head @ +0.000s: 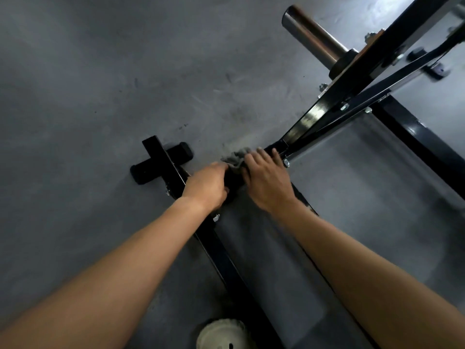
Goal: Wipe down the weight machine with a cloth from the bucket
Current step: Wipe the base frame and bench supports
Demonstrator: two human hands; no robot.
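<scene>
**Two hands meet at a grey cloth on the machine's base**

Head view: two bare forearms reach in from the lower corners of the frame and come together just right of centre. The weight machine (227, 263) is a black steel frame; one of its base bars runs from the bottom centre up to the centre-left, where it ends over a short black cross foot (141, 173). Slanting arms of the frame rise toward the upper right, where a steel sleeve (314, 36) sticks out.

The cloth (236, 157) is grey and bunched. It lies on the frame at the centre, where the slanting arms meet the base, and it sits between the two hands, touching both.

The left hand (208, 185) sits on the base bar just left of the cloth. Its fingers are curled under and hidden, the thumb tucked against the dark metal. Whether they grip the cloth's edge, grip the bar or hold nothing cannot be told.

The right hand (266, 180) lies palm down at the right of the cloth. Its fingers (263, 154) are nearly straight, spread over the cloth's edge and the frame, pressing rather than gripping.

Grey floor (100, 84) fills the left and top of the frame. A pale round object (222, 335) shows at the bottom centre, beside the base bar; what it is cannot be told.
</scene>
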